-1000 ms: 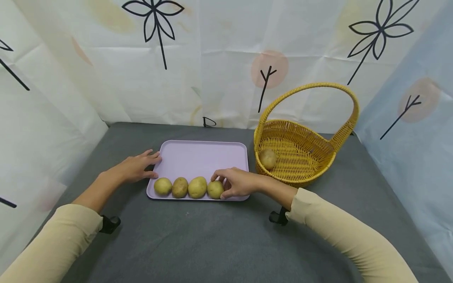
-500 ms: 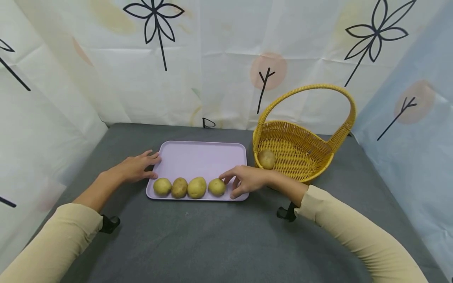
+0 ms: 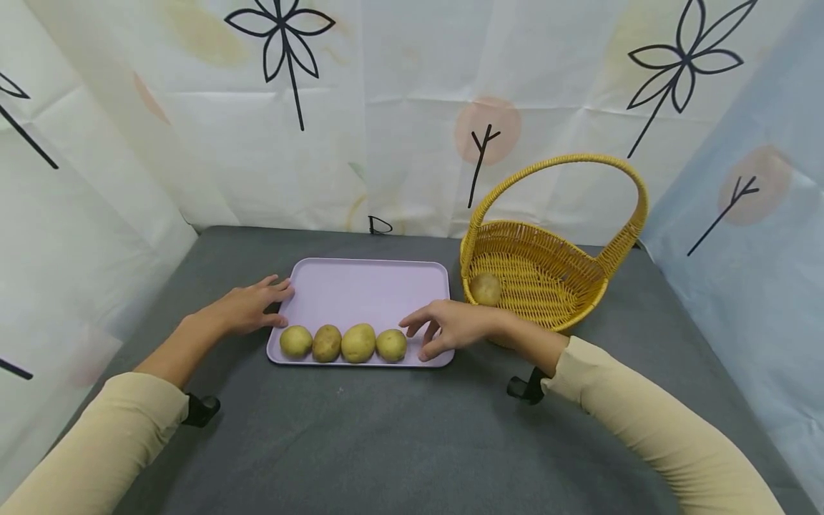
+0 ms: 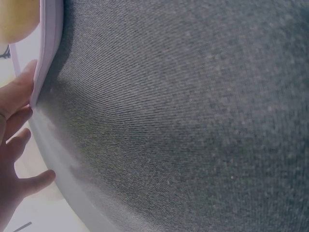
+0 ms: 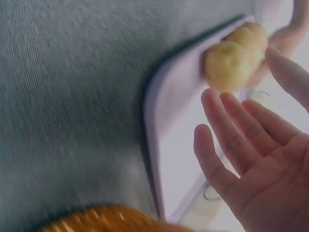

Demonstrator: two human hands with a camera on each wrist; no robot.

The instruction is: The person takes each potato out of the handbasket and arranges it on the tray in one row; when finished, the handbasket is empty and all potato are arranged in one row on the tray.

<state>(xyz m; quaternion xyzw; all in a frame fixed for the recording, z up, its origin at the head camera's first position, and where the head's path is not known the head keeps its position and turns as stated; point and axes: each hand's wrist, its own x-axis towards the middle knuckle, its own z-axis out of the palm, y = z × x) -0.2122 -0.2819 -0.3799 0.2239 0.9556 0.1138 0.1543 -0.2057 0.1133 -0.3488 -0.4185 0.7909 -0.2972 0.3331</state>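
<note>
A row of several potatoes runs along the near edge of a pale purple tray [image 3: 367,286] in the head view. The rightmost potato [image 3: 391,345] sits just beyond the fingertips of my right hand [image 3: 450,325], which hovers over the tray's near right corner with spread fingers and holds nothing. In the right wrist view that hand [image 5: 260,164] shows its palm, with potatoes [image 5: 227,65] past the fingertips. My left hand [image 3: 247,306] touches the tray's left rim, its fingers loosely spread. The left wrist view has its thumb [image 4: 21,92] against that rim.
Right of the tray stands a yellow wicker basket [image 3: 534,272] with a tall arched handle. One potato [image 3: 486,289] lies inside it at the left, and my right forearm crosses before its near side. Patterned curtains [image 3: 412,143] border the grey tabletop [image 3: 360,443].
My right hand has let go of the rightmost potato and moved right of it. That potato has shifted slightly left since half a second ago. My left hand has stayed at the tray rim.
</note>
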